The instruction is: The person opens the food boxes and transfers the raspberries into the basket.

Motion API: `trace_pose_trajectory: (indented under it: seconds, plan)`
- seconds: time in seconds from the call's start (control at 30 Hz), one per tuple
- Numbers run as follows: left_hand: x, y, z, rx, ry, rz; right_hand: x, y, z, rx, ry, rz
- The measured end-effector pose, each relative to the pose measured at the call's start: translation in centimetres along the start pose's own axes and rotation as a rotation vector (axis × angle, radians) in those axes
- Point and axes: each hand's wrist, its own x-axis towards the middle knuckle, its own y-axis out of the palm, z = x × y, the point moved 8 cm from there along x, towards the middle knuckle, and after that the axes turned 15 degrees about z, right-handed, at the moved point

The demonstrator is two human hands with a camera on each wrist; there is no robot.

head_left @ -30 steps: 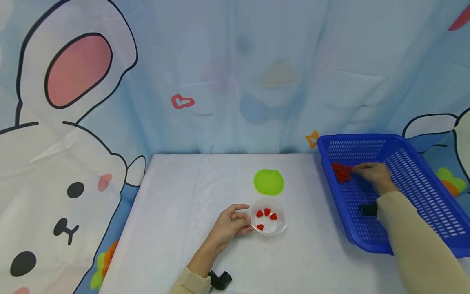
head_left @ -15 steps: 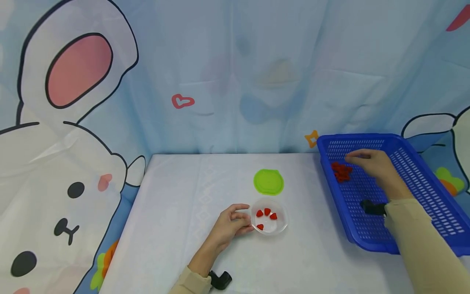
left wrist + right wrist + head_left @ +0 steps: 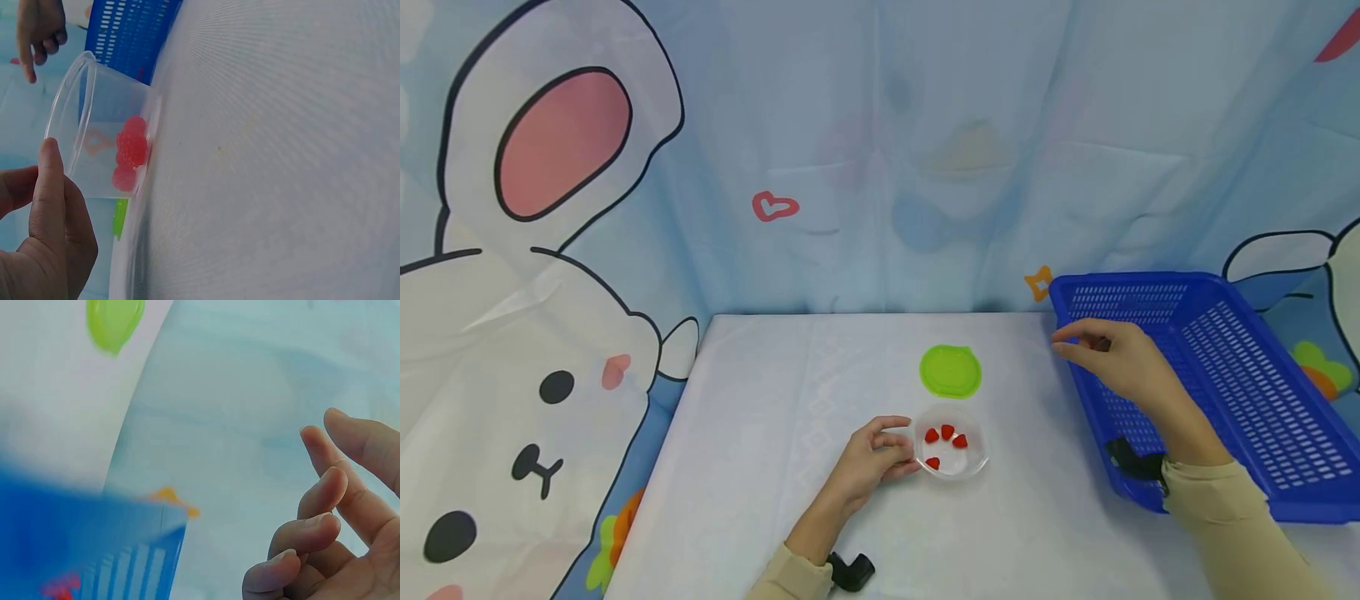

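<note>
My left hand (image 3: 871, 458) grips the side of a small clear plastic cup (image 3: 976, 467) standing on the white table, its fingers at the rim in the left wrist view. Several small red berries (image 3: 947, 431) lie on the cup's floor; close up, the berries (image 3: 132, 148) look round and bumpy. Over the left edge of the blue basket (image 3: 1288, 500), my right hand (image 3: 1116, 358) is raised, thumb and index finger close together, the others loosely curled. Nothing shows between the fingertips (image 3: 337, 414). That hand hides the basket's red pieces in the head view.
A green lid (image 3: 951, 372) lies flat behind the cup. Through the basket wall, a red piece (image 3: 60, 589) shows in the right wrist view. Behind the table hangs a printed blue curtain (image 3: 872, 150). A black wrist mount (image 3: 852, 573) sits beside my left sleeve.
My right hand has lifted off the red pieces in the basket and moved left, out to its left edge. My left hand and the cup have stayed put.
</note>
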Motion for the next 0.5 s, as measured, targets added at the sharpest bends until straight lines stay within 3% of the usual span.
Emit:
trace_pose_trajectory:
  seconds: [0.2, 0.5]
  plan:
    - [0.1, 0.0, 0.1, -0.002, 0.005, -0.003, -0.4, 2.6, 1.8, 0.011, -0.067, -0.014]
    - [0.0, 0.0, 0.1, -0.007, 0.003, 0.002, 0.0, 6.4, 2.4, 0.081, -0.122, -0.048]
